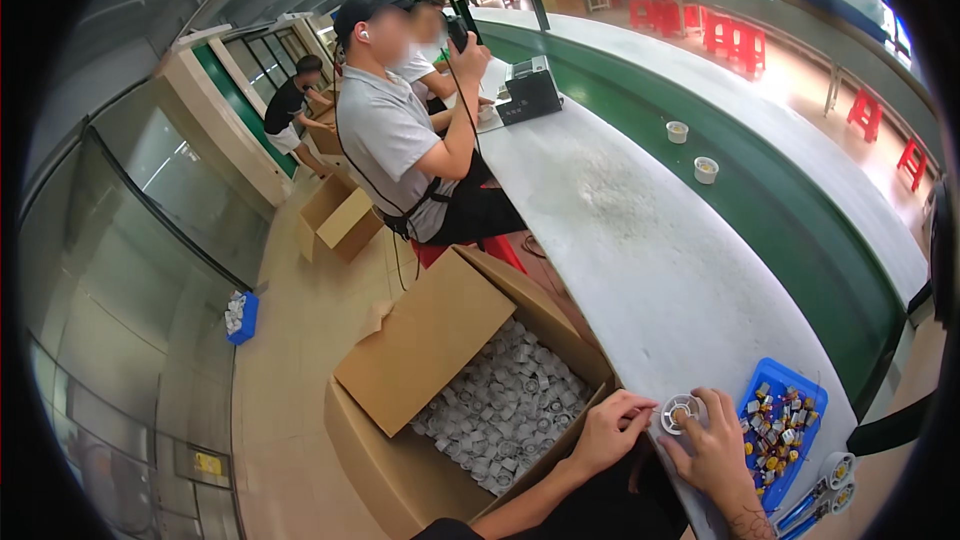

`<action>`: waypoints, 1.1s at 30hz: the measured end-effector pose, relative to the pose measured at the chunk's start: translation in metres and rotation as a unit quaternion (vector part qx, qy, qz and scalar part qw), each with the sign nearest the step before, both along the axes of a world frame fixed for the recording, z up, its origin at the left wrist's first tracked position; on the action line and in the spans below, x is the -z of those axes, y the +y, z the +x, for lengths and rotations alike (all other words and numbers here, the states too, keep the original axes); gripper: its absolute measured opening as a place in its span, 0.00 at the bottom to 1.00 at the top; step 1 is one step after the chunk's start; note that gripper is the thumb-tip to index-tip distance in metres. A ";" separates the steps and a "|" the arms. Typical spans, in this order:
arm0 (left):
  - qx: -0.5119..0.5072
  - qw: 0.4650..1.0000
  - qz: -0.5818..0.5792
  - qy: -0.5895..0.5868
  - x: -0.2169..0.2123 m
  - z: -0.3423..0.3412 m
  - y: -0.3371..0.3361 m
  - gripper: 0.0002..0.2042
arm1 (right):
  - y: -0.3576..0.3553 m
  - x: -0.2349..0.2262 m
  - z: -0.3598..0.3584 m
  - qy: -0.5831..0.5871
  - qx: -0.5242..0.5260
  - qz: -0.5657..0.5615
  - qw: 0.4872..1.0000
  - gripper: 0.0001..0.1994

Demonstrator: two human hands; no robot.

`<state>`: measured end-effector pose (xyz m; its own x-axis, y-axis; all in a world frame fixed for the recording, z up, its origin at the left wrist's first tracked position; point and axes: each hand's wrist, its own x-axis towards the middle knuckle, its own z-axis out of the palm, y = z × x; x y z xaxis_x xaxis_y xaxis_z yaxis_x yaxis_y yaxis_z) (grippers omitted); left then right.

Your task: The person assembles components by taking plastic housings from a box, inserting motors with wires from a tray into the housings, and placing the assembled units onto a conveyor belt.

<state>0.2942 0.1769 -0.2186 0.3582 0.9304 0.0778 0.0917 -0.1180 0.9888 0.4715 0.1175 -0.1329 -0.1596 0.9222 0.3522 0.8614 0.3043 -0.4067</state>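
Observation:
A white round plastic housing with an open, ribbed face is at the near edge of the white worktable. My right hand has its fingers and thumb closed around the housing's right side. To its left, my left hand is closed in a pinch, its fingertips at the housing's rim. Whatever lies between those fingertips is too small to make out. Just right of my right hand, a blue tray holds many small metal motors with yellow and reddish parts.
An open cardboard box full of white plastic parts stands left of the table. Blue-and-grey tools lie near the tray. Two white cups sit on the green conveyor. A seated co-worker is ahead, beside a black box.

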 end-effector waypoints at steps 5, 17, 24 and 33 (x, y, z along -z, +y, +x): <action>-0.003 0.995 -0.068 -0.077 -0.005 0.002 -0.005 0.05 | -0.004 0.029 0.004 0.039 0.000 -0.039 0.998 0.18; -0.013 0.973 -0.162 -0.165 0.008 0.005 -0.006 0.11 | 0.001 0.033 0.016 0.062 -0.023 -0.058 0.996 0.16; -0.131 0.958 -0.090 -0.237 0.017 -0.047 -0.002 0.23 | 0.096 0.011 0.090 0.236 0.176 0.102 0.950 0.14; -0.003 0.860 -0.185 0.475 0.347 -0.306 -0.052 0.26 | 0.204 0.060 0.219 0.043 0.333 0.136 0.932 0.14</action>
<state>-0.0121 0.1249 -0.5659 0.0926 0.8304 -0.5494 0.8786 0.1915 0.4376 0.6901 0.3214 -0.1926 0.4548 0.6815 0.5733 0.8646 -0.1834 -0.4678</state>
